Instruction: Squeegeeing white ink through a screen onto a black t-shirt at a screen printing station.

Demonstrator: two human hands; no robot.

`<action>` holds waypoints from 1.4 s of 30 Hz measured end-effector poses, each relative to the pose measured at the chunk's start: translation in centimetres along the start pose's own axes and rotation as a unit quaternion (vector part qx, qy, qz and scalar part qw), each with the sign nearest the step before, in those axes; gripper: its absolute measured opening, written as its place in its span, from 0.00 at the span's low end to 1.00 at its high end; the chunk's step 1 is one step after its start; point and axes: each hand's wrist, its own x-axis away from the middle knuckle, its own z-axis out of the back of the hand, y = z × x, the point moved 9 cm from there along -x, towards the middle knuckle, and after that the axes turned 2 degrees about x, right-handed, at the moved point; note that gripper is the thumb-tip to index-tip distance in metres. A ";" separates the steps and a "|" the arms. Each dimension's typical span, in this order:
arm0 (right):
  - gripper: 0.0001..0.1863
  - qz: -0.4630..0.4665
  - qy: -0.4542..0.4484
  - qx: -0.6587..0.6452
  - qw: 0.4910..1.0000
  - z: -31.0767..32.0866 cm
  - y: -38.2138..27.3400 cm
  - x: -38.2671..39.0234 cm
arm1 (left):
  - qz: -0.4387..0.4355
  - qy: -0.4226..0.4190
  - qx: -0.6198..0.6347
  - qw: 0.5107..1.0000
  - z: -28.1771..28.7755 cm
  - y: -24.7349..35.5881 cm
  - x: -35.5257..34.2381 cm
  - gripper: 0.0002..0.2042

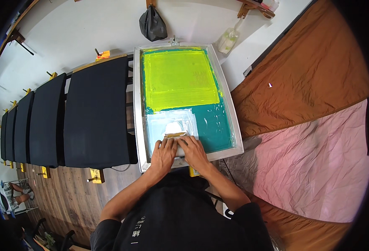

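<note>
A metal-framed screen (237,142) lies in front of me, coated teal, with a yellow-green inked rectangle (178,75) across its far part and a pale white patch (155,121) at its near left. A small squeegee (175,134) rests on the white patch, with white ink (174,126) just beyond its edge. My left hand (163,152) and my right hand (193,151) grip it side by side, fingers closed over it at the near end of the screen.
A row of black padded boards (96,108) runs to the left. A black bag (153,25) and a translucent bottle (228,39) hang beyond the screen. Brown fabric (301,88) and pink fabric (306,171) spread at the right. A seated person's legs (21,192) show at lower left.
</note>
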 end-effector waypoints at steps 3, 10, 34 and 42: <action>0.28 -0.002 -0.017 -0.001 1.000 0.7 -0.6 0.5 | 0.005 -0.014 0.046 0.999 0.8 0.1 0.4 0.23; 0.26 0.017 -0.040 0.011 0.999 1.4 0.3 -1.8 | 0.046 -0.007 0.113 0.992 2.8 -1.3 -1.3 0.19; 0.12 -0.070 -0.161 0.023 0.984 -2.5 3.7 -5.8 | -0.016 -0.115 0.158 0.981 -4.5 -5.6 -6.3 0.16; 0.14 -0.117 -0.167 -0.015 0.979 -2.9 0.1 -1.5 | 0.002 -0.221 0.209 0.953 -2.3 -3.9 -1.1 0.18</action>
